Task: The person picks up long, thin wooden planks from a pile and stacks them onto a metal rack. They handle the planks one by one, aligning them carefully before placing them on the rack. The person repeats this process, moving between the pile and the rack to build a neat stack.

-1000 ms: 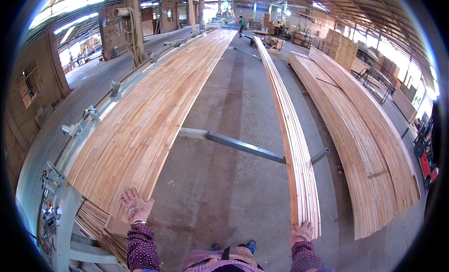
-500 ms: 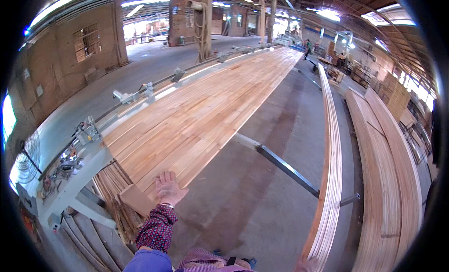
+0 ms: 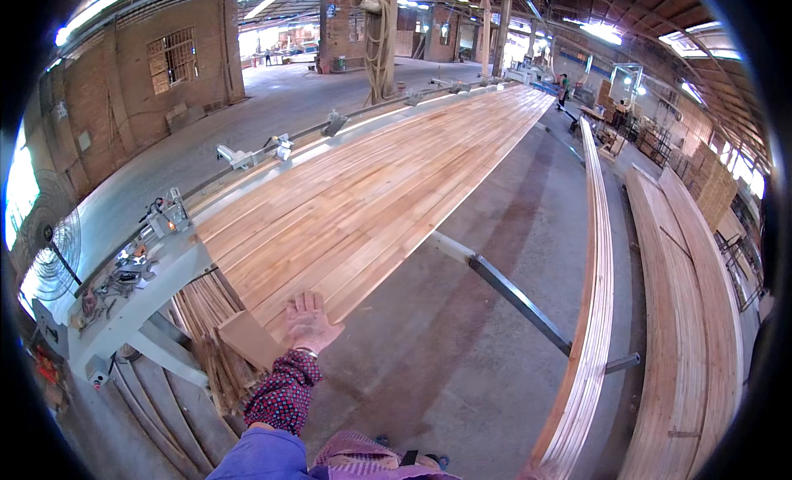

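My left hand (image 3: 313, 322) lies flat on the near right corner of a long wooden panel (image 3: 355, 195), fingers stretched out. The panel is made of many narrow strips set side by side and rests on a long metal frame. Just left of this hand, a short flat wooden board (image 3: 250, 340) sits at the panel's near end. Low in the picture, a sliver of my right hand (image 3: 538, 470) shows at the near end of a long stack of thin wood strips (image 3: 587, 331). Its fingers are mostly cut off by the picture's edge.
A grey metal arm (image 3: 516, 298) runs from the frame to beneath the strips. Long boards (image 3: 681, 340) are stacked at far right. Tools (image 3: 124, 274) lie on the frame's left end, near a fan (image 3: 49, 232). Offcuts (image 3: 216, 331) stand below. A person (image 3: 563, 91) stands far off.
The whole view has shifted slightly, so the panel and strips appear further right. My left hand stays flat on the panel's corner. Less of my right hand shows now.
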Demonstrator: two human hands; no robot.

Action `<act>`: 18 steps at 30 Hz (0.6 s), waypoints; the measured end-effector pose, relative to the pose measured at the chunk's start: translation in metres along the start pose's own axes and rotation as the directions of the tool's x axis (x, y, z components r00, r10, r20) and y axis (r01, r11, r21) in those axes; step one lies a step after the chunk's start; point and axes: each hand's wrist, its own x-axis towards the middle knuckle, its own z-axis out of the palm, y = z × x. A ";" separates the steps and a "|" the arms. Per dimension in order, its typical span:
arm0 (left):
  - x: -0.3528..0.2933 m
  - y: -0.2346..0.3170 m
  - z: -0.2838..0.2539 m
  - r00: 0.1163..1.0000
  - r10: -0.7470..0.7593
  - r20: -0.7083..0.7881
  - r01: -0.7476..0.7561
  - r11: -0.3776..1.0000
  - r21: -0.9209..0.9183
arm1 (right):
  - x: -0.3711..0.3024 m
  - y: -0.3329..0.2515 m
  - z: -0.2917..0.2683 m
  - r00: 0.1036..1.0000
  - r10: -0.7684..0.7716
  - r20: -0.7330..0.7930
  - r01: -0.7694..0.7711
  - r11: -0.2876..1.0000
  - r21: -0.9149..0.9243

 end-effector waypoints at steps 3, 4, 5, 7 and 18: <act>0.000 -0.002 0.002 0.999 0.013 -0.034 -0.013 1.000 0.000 | 0.002 0.000 0.000 0.999 0.040 0.033 -0.041 0.999 0.036; -0.001 -0.002 0.002 0.999 0.011 -0.042 -0.011 1.000 0.001 | -0.001 -0.002 -0.006 0.999 0.035 0.040 -0.036 0.999 0.028; -0.001 -0.002 0.002 0.999 0.008 -0.049 -0.008 1.000 0.003 | -0.006 -0.005 -0.012 0.998 0.029 0.048 -0.030 0.999 0.020; -0.001 -0.003 0.005 0.997 0.007 -0.073 -0.007 1.000 0.011 | -0.008 -0.006 -0.014 0.998 0.024 0.055 -0.025 1.000 0.009; 0.004 0.003 0.006 0.997 -0.035 0.067 0.037 0.999 -0.018 | -0.013 -0.003 -0.019 0.999 -0.014 -0.044 0.016 0.999 0.036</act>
